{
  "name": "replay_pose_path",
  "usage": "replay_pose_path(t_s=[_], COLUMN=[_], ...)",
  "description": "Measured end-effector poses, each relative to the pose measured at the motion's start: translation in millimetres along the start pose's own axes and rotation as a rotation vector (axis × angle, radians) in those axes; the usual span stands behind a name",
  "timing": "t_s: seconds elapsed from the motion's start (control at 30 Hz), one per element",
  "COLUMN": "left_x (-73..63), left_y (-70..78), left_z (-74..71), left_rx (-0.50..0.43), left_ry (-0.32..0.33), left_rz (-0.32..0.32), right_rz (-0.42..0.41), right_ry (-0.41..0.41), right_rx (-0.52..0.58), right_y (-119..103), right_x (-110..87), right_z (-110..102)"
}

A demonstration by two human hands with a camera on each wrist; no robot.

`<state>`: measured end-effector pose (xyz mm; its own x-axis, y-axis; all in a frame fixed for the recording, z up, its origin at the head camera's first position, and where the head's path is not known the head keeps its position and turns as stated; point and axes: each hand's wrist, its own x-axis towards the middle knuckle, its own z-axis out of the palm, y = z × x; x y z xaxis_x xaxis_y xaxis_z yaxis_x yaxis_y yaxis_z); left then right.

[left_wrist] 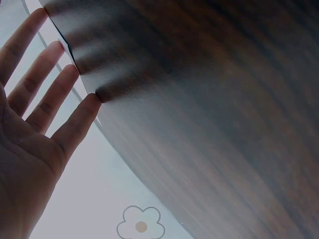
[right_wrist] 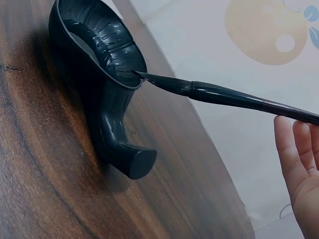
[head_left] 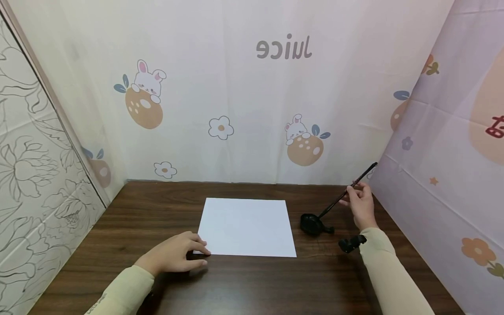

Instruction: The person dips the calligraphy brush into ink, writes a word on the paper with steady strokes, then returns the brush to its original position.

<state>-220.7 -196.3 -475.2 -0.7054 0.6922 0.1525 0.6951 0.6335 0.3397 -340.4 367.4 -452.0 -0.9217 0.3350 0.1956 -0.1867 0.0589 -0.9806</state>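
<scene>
In the head view, my right hand [head_left: 361, 204] pinches a dark calligraphy brush [head_left: 346, 190] by its handle. The brush slants down to a black ink dish [head_left: 312, 224] with a stubby curved handle. The right wrist view has the pointed bristles [right_wrist: 164, 83] at the rim of that dish [right_wrist: 122, 50]; whether they touch it I cannot tell. A blank white sheet of paper [head_left: 247, 227] lies left of the dish. My left hand [head_left: 177, 253] rests at the sheet's lower left corner, fingers [left_wrist: 52, 102] spread and fingertips down along the edge.
The brown wooden table [head_left: 252, 284] carries these things. A printed curtain [head_left: 252, 87] rises at its back edge, with more patterned cloth [head_left: 445, 188] along the right and a flower-patterned panel [head_left: 35, 175] on the left. A black strap device [head_left: 351, 243] sits at my right wrist.
</scene>
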Motion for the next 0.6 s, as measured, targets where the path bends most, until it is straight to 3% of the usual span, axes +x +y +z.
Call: replay_pose_path(t_s=[0.27, 0.6], left_x=[0.1, -0.2], left_y=[0.6, 1.7], left_z=[-1.2, -1.5], left_rx=[0.002, 0.006], left_ry=[0.001, -0.003], left_rz=[0.0, -0.001], right_rz=[-0.011, 0.004], right_ry=[0.009, 0.051], right_rx=[-0.015, 0.065], right_y=[-6.1, -8.1], right_x=[-3.2, -2.2], right_z=[-1.3, -4.3])
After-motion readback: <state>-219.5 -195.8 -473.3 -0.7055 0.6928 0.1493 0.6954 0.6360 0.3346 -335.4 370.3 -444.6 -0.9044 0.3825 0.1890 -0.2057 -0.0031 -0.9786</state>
